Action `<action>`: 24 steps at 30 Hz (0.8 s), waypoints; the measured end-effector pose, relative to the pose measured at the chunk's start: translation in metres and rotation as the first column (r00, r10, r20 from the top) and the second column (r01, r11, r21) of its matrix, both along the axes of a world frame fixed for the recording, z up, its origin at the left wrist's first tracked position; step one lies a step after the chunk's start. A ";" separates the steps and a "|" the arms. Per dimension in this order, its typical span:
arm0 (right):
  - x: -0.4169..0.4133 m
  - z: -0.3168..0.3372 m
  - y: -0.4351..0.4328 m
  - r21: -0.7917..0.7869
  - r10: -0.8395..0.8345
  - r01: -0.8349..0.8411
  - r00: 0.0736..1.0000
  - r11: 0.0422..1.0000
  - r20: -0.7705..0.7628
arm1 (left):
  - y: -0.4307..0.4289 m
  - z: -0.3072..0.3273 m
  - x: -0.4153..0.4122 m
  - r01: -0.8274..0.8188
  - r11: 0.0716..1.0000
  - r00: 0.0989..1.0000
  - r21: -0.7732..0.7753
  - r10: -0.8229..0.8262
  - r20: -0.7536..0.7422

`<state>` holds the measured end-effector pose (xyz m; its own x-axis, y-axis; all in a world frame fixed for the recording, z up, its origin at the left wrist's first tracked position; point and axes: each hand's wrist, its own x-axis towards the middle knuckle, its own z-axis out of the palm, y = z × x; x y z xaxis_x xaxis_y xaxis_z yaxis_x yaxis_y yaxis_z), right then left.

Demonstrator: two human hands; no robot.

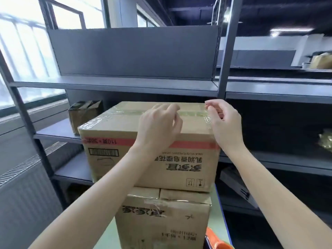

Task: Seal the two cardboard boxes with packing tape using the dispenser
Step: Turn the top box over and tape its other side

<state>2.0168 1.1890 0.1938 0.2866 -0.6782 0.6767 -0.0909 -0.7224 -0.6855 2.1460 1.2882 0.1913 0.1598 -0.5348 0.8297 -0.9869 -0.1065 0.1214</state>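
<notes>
Two brown cardboard boxes are stacked in front of me. The upper box (115,159) has a red stripe and clear packing tape (125,112) along its top seam and over the right edge. The lower box (161,223) also carries tape on its top. My left hand (158,128) hovers over the upper box's top near the front edge, fingers curled and apart, holding nothing. My right hand (224,123) is at the top right corner, fingertips pinched near the tape end there. An orange tape dispenser (215,239) lies at the bottom, right of the lower box.
Grey metal shelving (125,83) stands right behind the boxes. A small worn cardboard box (82,114) sits on a shelf at the left. The boxes rest on a pale green surface with a blue edge (220,212). Windows and a radiator are at the left.
</notes>
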 end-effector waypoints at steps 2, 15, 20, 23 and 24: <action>0.016 0.008 0.014 -0.166 0.004 -0.039 0.979 0.985 -0.201 | 0.007 0.007 0.030 -0.113 0.988 0.985 0.108 0.125 -0.115; 0.062 -0.016 0.033 -0.523 -0.246 -0.213 0.699 0.825 -0.672 | 0.049 -0.008 0.103 -0.260 0.870 0.925 0.418 0.349 -0.151; 0.058 -0.013 0.018 -0.476 -0.151 -0.276 0.718 0.835 -0.680 | 0.056 -0.005 0.101 -0.319 0.844 0.936 0.432 0.352 0.002; 0.047 -0.007 -0.002 -0.277 0.067 -0.384 0.680 0.881 -0.730 | 0.064 0.002 0.087 -0.337 0.845 0.942 0.415 0.300 0.153; 0.042 -0.004 -0.009 -0.211 0.131 -0.407 0.666 0.889 -0.734 | 0.067 0.005 0.085 -0.306 0.848 0.952 0.433 0.268 0.148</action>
